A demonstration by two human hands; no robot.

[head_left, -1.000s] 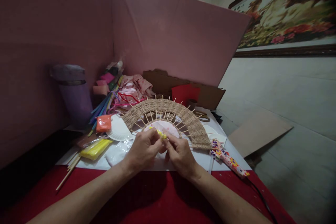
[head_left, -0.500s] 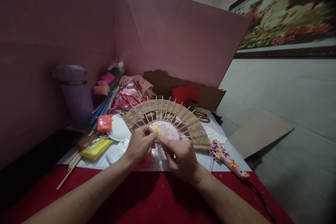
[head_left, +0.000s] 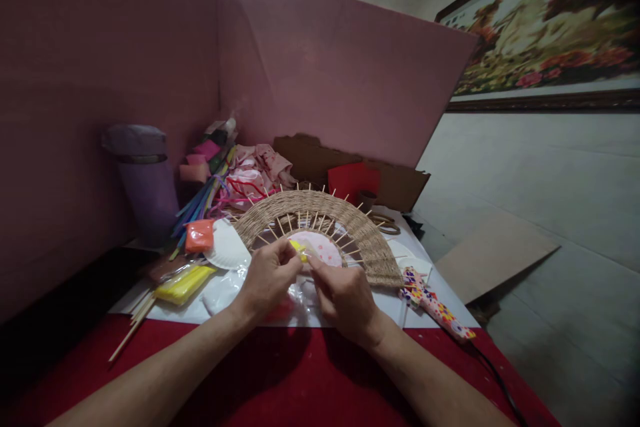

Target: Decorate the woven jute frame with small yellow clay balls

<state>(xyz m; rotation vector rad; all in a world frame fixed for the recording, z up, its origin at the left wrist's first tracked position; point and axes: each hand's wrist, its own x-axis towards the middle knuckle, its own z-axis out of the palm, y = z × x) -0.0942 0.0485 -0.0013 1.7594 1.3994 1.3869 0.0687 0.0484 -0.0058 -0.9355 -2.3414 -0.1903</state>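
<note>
My left hand (head_left: pixel 267 277) and my right hand (head_left: pixel 343 297) meet over the table, fingers pinched together around a small yellow lump (head_left: pixel 300 248). Just behind the fingertips lies a pink spotted disc (head_left: pixel 325 248) at the centre of a half-round woven straw fan (head_left: pixel 325 210) with thin wooden sticks poking out of it. Under my hands lies clear plastic wrap (head_left: pixel 300 297) with something red beneath my left wrist.
A white sheet (head_left: pixel 380 307) covers the red table (head_left: pixel 280 373). To the left are a yellow packet (head_left: pixel 183 283), an orange packet (head_left: pixel 199 235), a white paper plate (head_left: pixel 227 247), coloured strips and a purple jar (head_left: pixel 145 177). A patterned glue gun (head_left: pixel 433 301) lies right. Pink boards stand behind.
Both hands have shifted slightly up and away from me towards the pink disc, still pinching the yellow lump. The red thing under my left wrist has come into sight.
</note>
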